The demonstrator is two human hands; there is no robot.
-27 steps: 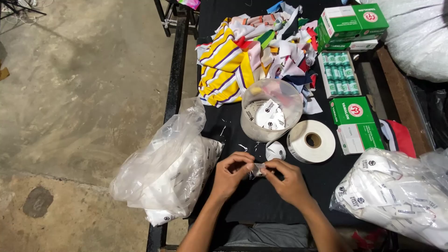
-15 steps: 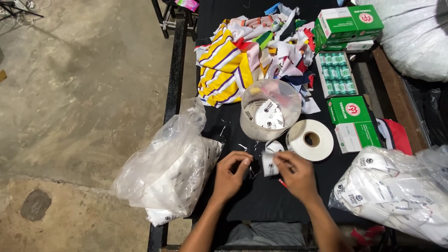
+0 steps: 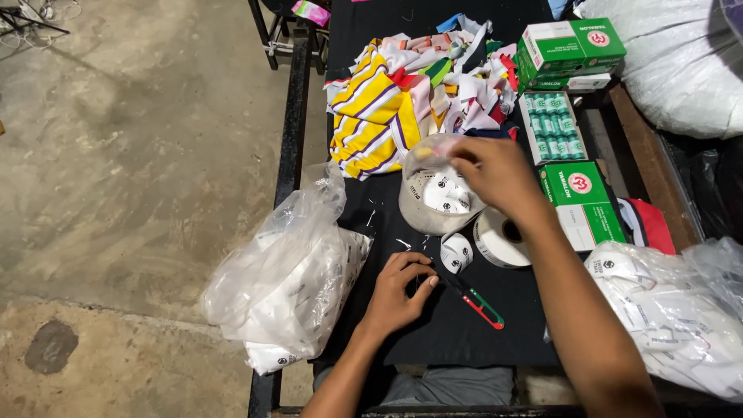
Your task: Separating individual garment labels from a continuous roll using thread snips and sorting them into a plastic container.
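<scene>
we see a black table (image 3: 433, 340); yellow, white and purple striped cloth (image 3: 371, 116) in a multicolour scrap pile; green and white boxes (image 3: 576, 46); teal-green thread spools (image 3: 553, 128); a white tape roll (image 3: 503, 236); a green-and-red handled snipper (image 3: 480, 303); white labels with black marks (image 3: 457, 251); grey floor (image 3: 131, 155).

A heap of striped cloth scraps (image 3: 418, 93) lies at the table's far end; green boxes (image 3: 573, 46) beside it (one holds thread spools (image 3: 553, 128)); a crumpled plastic bag (image 3: 282, 279) hangs off the near edge.

Two plastic bags (image 3: 282, 286), three green boxes (image 3: 580, 203).
</scene>
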